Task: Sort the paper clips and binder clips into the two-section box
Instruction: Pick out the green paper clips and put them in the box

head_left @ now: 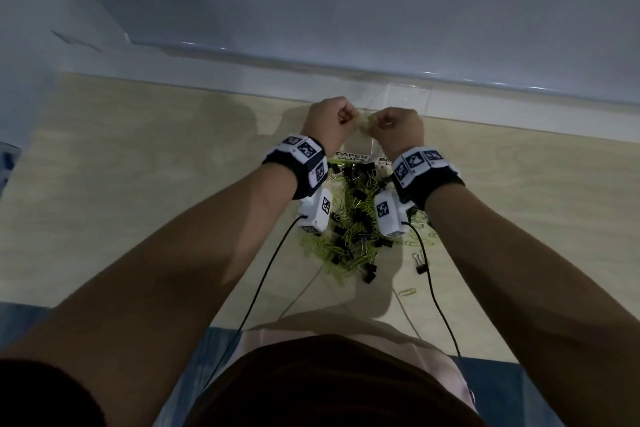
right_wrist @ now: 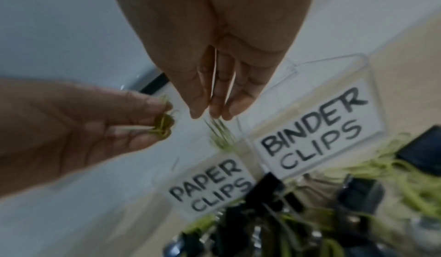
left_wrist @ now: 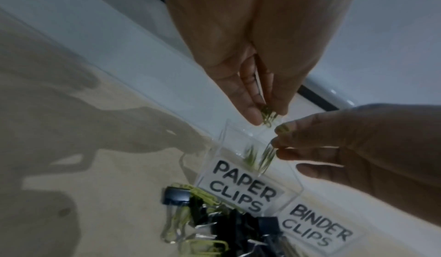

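A clear two-section box (head_left: 409, 94) stands at the table's far edge, with labels PAPER CLIPS (left_wrist: 242, 185) and BINDER CLIPS (right_wrist: 315, 129) on its near wall. Both hands hover over the paper-clip section. My left hand (left_wrist: 267, 116) pinches a small bunch of green paper clips (right_wrist: 163, 127). Just to its right, my right hand (left_wrist: 276, 146) pinches green paper clips (left_wrist: 267, 159) that hang blurred below its fingertips (right_wrist: 214, 110); one more blurred clip (left_wrist: 250, 155) is inside the section. A mixed pile (head_left: 356, 218) of green paper clips and black binder clips lies in front of the box.
A white ledge (head_left: 346, 62) and wall run right behind the box. A stray binder clip (head_left: 420, 265) and a loose paper clip (head_left: 407, 291) lie right of the pile. Wrist camera cables (head_left: 263, 284) trail back over the wooden table (head_left: 138, 166).
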`<state>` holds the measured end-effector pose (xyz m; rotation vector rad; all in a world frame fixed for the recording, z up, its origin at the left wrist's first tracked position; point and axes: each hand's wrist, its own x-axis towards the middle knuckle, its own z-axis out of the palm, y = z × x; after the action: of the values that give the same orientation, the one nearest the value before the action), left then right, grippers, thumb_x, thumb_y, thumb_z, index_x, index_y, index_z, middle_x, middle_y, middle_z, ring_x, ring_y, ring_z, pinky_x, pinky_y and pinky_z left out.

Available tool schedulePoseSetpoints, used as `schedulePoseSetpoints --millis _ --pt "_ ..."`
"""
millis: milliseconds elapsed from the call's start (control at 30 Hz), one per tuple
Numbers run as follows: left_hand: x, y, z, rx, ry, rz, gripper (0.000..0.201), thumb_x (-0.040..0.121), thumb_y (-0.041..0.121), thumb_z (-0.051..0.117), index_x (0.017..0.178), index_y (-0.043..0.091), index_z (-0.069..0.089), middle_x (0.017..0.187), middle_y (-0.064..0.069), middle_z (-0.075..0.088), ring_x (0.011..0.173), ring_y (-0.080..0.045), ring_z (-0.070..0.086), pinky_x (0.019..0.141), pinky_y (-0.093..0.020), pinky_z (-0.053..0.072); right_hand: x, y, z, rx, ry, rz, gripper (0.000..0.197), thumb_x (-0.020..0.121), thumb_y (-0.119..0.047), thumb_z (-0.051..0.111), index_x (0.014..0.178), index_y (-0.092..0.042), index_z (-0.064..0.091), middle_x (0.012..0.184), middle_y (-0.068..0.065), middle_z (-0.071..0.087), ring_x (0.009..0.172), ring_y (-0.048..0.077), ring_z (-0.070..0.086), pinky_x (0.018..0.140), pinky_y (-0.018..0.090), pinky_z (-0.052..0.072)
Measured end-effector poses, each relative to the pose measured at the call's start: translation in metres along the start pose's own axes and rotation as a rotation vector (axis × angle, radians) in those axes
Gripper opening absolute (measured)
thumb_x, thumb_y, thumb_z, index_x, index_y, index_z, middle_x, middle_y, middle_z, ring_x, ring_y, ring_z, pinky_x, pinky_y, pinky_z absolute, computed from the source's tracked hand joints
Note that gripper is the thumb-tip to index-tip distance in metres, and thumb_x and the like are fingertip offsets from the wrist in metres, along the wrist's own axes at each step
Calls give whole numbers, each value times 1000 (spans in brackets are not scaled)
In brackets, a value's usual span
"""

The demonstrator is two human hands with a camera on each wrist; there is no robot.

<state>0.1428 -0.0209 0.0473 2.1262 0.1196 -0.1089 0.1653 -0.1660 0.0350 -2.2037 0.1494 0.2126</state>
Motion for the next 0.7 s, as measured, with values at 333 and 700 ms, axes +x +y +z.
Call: schedulePoseSetpoints --millis 333,700 --pt "-92 -77 -26 315 -278 -66 22 85 15 64 106 12 64 98 1 56 89 -15 54 80 -23 42 -66 27 27 -438 -456 -365 20 84 -5 55 93 -18 68 98 1 66 83 17 63 75 27 54" --pt "-141 -90 -4 523 -361 78 76 53 23 85 119 1 55 114 -20 52 107 -37 47 91 -46 46 -76 14 63 -787 -781 -573 54 75 2 64 124 -18 54 128 4 41 118 26 42 93 35 45"
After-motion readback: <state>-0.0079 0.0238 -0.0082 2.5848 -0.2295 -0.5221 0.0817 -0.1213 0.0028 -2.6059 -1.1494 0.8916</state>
